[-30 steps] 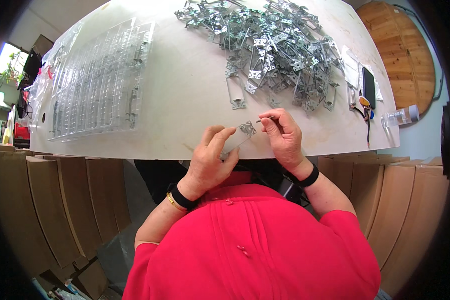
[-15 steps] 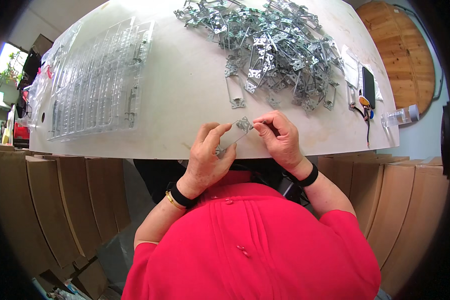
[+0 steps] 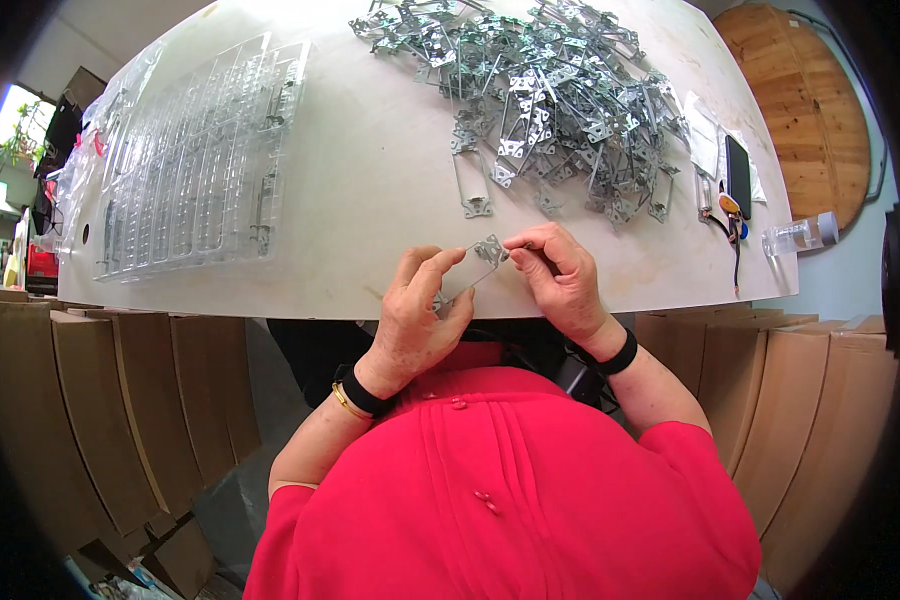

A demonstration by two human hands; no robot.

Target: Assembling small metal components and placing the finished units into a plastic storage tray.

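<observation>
Between my hands, over the near edge of the table, is a metal bracket (image 3: 490, 250) with flat punched end plates joined by thin rods. My left hand (image 3: 420, 305) is closed on it, thumb and fingers along its two sides. The thumb and forefinger of my right hand (image 3: 558, 275) are pinched together at the bracket's far right corner. Whether a small part sits in that pinch is hidden by the fingers. Beyond my hands lies a big heap of similar metal brackets (image 3: 560, 110), with one bracket (image 3: 473, 185) sticking out toward me.
Clear plastic trays (image 3: 195, 165) stand at the table's left, with metal parts in them. To the right lie a dark phone (image 3: 737, 170), a small tool with an orange handle (image 3: 729, 204) and a clear plastic bottle (image 3: 800, 234). Cardboard boxes (image 3: 100, 410) line the floor on both sides.
Barely anything differs. My right fingertips have shifted very slightly at the bracket's corner; my left hand keeps its hold.
</observation>
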